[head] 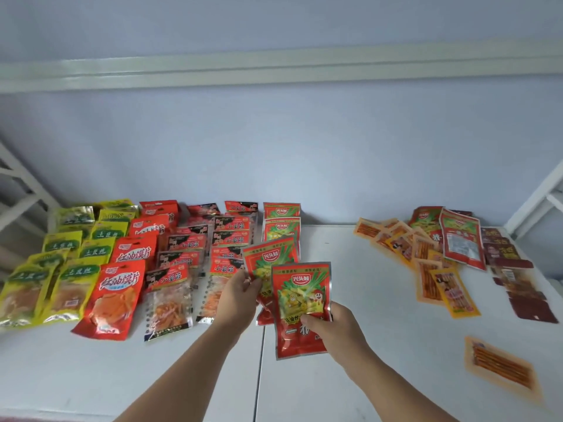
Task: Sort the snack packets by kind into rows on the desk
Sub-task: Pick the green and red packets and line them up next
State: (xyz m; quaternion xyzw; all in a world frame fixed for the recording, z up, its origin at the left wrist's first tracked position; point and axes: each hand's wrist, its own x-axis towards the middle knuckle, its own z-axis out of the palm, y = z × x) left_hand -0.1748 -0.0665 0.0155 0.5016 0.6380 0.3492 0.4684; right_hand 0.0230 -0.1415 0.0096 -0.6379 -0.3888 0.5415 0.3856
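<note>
- The tabletop [359,269] is bare in the middle, between the packet rows [128,263] and the loose pile [441,254].
- The front is bare too, but one orange packet [501,365] lies at the right.

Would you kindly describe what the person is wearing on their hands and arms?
Both the left hand and the right hand are bare: no gloves, and no ring, watch or bracelet that I can see. The left forearm and right forearm are uncovered too, with no sleeve in view.
</note>
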